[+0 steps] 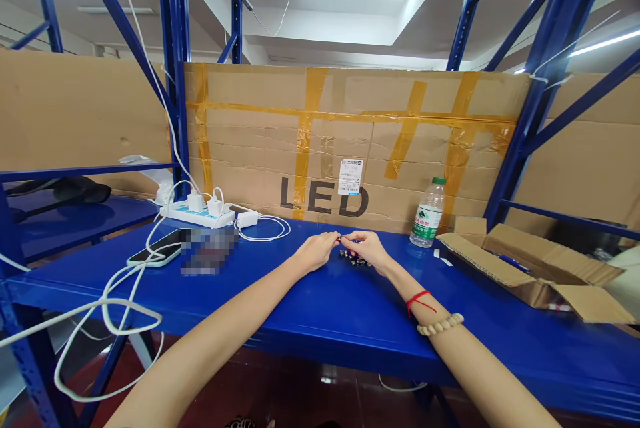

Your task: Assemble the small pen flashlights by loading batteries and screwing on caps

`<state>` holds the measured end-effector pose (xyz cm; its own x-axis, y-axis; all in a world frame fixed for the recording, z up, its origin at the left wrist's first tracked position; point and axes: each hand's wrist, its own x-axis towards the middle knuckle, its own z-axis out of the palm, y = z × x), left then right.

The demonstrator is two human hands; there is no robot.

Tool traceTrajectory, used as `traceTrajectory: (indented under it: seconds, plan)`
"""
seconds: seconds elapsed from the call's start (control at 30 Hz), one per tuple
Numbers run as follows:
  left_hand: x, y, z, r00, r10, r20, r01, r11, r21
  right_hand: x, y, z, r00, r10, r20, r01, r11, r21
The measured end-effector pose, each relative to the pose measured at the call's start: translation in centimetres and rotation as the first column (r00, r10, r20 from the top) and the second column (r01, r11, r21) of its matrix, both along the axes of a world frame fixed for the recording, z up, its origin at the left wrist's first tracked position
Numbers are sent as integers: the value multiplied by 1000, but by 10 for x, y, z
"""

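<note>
Both my hands meet over the middle of the blue shelf top [330,301]. My left hand [316,250] and my right hand [367,246] each pinch a small dark part with a red spot [342,239] between their fingertips. Just under them lies a small cluster of dark little parts [354,259] on the blue surface. My right wrist wears a red string and a bead bracelet.
A cardboard wall marked LED [350,141] stands behind. A water bottle [429,213] is to the right, then an open cardboard box [535,268]. At left lie a power strip with chargers [197,213], a phone [155,251] and white cables [115,308].
</note>
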<state>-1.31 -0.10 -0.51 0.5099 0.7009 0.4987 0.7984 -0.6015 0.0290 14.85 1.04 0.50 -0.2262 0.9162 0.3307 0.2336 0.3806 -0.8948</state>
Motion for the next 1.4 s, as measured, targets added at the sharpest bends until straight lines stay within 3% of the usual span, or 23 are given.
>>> traceTrajectory:
  seconds: [0.43, 0.67, 1.0, 1.4]
  plan:
    - [1, 0, 1, 1000, 21, -19, -19, 996, 91, -3, 0, 2, 1000, -16, -21, 13, 993, -120]
    - [6, 1, 0, 994, 35, 108, -45, 995, 89, -6, -2, 6, 990, -23, -138, -1, 986, -169]
    - [6, 5, -1, 980, 112, 162, -126, 989, 79, -4, 3, 5, 989, 10, -149, -29, 991, -130]
    - [6, 3, 1, 975, 123, 186, -129, 991, 21, 0, 5, 5, 993, -10, -115, 12, 1000, 13]
